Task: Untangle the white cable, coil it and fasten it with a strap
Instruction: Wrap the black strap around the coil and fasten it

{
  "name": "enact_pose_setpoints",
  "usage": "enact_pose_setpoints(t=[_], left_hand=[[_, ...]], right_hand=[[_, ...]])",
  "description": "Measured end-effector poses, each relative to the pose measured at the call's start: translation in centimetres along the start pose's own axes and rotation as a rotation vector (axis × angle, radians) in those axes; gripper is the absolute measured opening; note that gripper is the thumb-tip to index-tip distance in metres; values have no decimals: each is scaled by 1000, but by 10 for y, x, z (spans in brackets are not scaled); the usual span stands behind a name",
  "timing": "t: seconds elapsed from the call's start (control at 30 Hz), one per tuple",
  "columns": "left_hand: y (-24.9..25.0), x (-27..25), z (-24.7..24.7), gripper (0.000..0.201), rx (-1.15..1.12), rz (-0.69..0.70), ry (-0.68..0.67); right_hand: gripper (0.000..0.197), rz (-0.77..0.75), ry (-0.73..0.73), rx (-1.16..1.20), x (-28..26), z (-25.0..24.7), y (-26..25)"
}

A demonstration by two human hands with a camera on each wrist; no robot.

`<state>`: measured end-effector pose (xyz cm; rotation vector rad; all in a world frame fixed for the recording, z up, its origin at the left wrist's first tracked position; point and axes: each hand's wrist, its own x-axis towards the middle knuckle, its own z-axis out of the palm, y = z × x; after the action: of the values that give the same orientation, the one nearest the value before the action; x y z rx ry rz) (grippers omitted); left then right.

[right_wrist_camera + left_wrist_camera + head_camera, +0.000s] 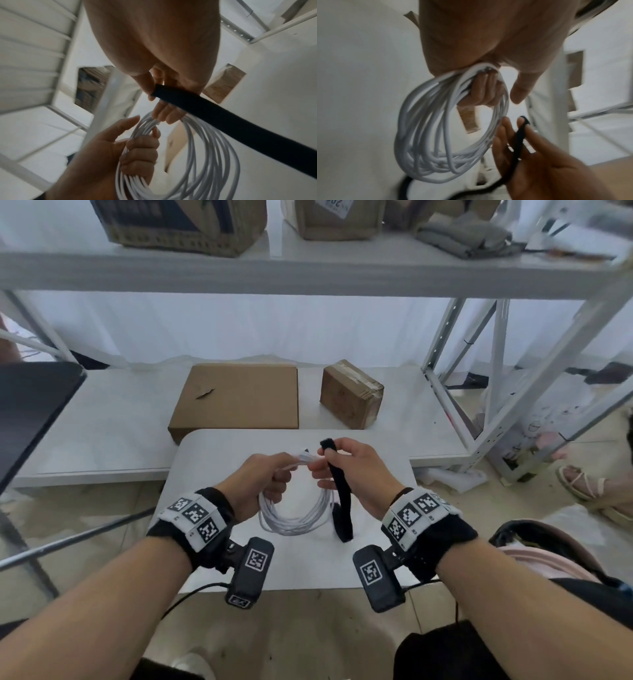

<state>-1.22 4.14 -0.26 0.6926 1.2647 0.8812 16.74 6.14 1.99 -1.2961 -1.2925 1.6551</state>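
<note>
Left hand is gripping the coiled white cable; right hand is pinching the black strap. Fastening is starting: wrapping comes next.

1. Both bare forearms reached forward, each wrist wrapped in a black band with printed markers and a small camera mounted below.
2. The left hand was held palm inward, its fingers curled round the white cable, thumb extended.
3. The right hand sat just beside it, thumb and forefinger pinching the black strap, the other 3 fingers touching the coil.
</note>
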Motion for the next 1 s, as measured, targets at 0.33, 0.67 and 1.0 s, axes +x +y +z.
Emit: enact_pose_setpoints(t=[0.33,0.67,1.0], left_hand=[[37,-57,23,48,-33,418,67],[36,-57,54,32,141,701,196],[31,-67,53,29,181,668,233]], right_hand=[[20,-297,-52,-25,-60,-1,-71],[16,-606,-94,-286,-59,11,-58],[15,-631,57,-202,-58,11,-48]])
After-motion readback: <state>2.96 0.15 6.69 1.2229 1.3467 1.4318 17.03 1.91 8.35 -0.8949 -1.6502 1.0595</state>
